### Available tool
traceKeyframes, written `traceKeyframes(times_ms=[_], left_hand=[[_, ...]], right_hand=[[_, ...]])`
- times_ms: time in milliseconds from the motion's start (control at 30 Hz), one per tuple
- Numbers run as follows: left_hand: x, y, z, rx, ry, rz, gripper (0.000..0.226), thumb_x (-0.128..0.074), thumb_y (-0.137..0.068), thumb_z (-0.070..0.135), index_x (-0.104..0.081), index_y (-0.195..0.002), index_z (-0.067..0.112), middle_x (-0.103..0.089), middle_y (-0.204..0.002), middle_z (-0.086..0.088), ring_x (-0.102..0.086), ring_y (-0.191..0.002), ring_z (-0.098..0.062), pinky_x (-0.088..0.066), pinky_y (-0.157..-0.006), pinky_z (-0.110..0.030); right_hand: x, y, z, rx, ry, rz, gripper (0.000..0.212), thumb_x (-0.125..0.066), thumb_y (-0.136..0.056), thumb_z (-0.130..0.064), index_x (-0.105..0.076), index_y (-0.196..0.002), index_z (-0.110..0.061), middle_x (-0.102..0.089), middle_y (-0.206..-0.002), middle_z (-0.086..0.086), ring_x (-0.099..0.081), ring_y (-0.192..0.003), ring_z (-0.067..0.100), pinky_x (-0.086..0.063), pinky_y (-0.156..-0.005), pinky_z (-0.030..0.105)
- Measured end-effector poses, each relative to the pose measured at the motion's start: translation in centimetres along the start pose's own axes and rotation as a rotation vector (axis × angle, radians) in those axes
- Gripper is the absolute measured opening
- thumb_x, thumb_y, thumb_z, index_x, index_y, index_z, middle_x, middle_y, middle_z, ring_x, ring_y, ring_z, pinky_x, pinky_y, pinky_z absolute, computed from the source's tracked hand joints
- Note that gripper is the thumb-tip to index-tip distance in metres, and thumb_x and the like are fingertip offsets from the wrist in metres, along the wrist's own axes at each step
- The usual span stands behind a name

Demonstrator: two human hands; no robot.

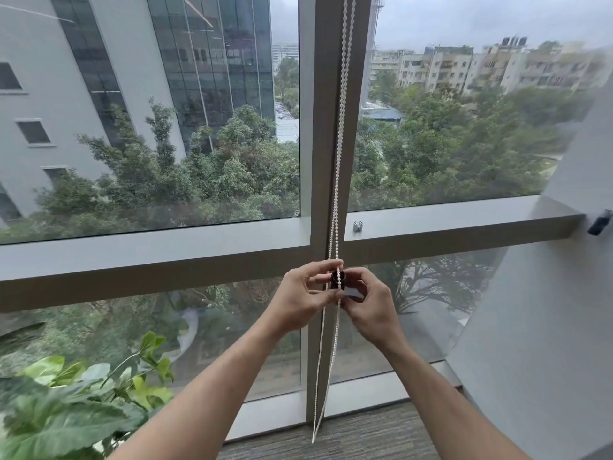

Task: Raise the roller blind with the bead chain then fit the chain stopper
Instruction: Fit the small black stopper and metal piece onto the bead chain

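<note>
A white bead chain (339,154) hangs as a double strand down the grey window mullion (326,127) to a loop near the floor. A small dark chain stopper (338,280) sits on the chain at the height of the lower window pane. My left hand (303,298) pinches the chain and the stopper from the left. From the right, my right hand (366,305) grips the stopper with its fingertips. Both hands meet around the stopper. The roller blind itself is out of view above.
A leafy green plant (76,403) stands at the lower left, close to my left forearm. A small metal clip (357,225) sits on the horizontal window rail (447,220). A grey wall (547,327) curves in on the right. Grey carpet (365,433) lies below.
</note>
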State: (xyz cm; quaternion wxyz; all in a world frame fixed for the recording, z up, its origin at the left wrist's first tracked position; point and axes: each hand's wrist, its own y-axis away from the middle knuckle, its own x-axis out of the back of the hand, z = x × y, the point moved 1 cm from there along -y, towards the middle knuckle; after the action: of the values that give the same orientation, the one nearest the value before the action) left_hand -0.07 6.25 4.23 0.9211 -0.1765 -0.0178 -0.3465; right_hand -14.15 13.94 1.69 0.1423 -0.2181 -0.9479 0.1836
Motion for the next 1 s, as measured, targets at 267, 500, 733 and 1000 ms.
traceKeyframes(times_ms=[267, 500, 733, 1000], left_hand=[[0.0, 0.1, 0.0, -0.005, 0.026, 0.036, 0.047, -0.08, -0.075, 0.001, -0.071, -0.114, 0.025, -0.077, -0.099, 0.0, -0.071, -0.099, -0.013, -0.055, -0.076, -0.022], [-0.2, -0.1, -0.2, -0.018, -0.033, 0.035, 0.045, -0.081, -0.075, 0.004, -0.071, -0.113, 0.025, -0.076, -0.104, 0.002, -0.07, -0.102, -0.011, -0.058, -0.078, -0.024], [-0.5, -0.3, -0.1, -0.004, -0.049, 0.057, 0.045, -0.082, -0.075, 0.008, -0.07, -0.111, 0.032, -0.076, -0.098, 0.012, -0.069, -0.099, -0.007, -0.055, -0.073, -0.02], [-0.6, -0.6, -0.8, 0.026, -0.006, 0.087, 0.044, -0.082, -0.075, 0.003, -0.071, -0.114, 0.019, -0.076, -0.098, 0.001, -0.069, -0.098, -0.012, -0.059, -0.077, -0.03]], right_hand=[[0.1, 0.2, 0.2, -0.029, -0.108, -0.055, 0.037, -0.067, -0.08, 0.012, -0.063, -0.103, -0.017, -0.071, -0.102, 0.003, -0.068, -0.107, 0.019, -0.06, -0.085, 0.038], [0.5, 0.2, 0.4, -0.053, -0.206, -0.07, 0.03, -0.071, -0.078, 0.014, -0.062, -0.1, -0.005, -0.072, -0.101, 0.01, -0.07, -0.104, 0.021, -0.059, -0.082, 0.033], [1.4, -0.5, 1.3, -0.103, -0.287, -0.088, 0.027, -0.078, -0.076, 0.003, -0.062, -0.097, 0.0, -0.069, -0.1, 0.022, -0.069, -0.095, 0.025, -0.057, -0.086, 0.038], [1.9, -2.2, 3.4, -0.278, -0.497, -0.097, 0.017, -0.069, -0.075, -0.005, -0.068, -0.092, -0.004, -0.071, -0.088, 0.014, -0.07, -0.087, 0.028, -0.06, -0.076, 0.043]])
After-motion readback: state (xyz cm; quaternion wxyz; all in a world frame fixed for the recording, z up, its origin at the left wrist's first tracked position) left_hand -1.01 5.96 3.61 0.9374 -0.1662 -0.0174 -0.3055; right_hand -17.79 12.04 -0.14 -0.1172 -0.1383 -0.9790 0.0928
